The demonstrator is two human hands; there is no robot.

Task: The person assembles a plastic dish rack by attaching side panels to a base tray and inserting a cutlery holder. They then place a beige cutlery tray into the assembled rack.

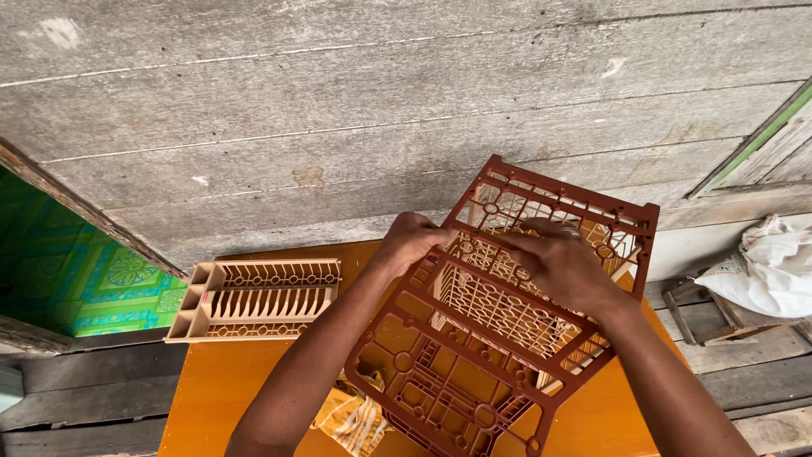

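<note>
Now both hands fit the brown rack; left hand grips its edge; right hand lies open on top; aligning seems next.

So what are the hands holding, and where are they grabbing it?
Both hands are on the brown plastic rack. The left hand grips its upper left edge; the right hand lies on its grid bars near the top.
</note>
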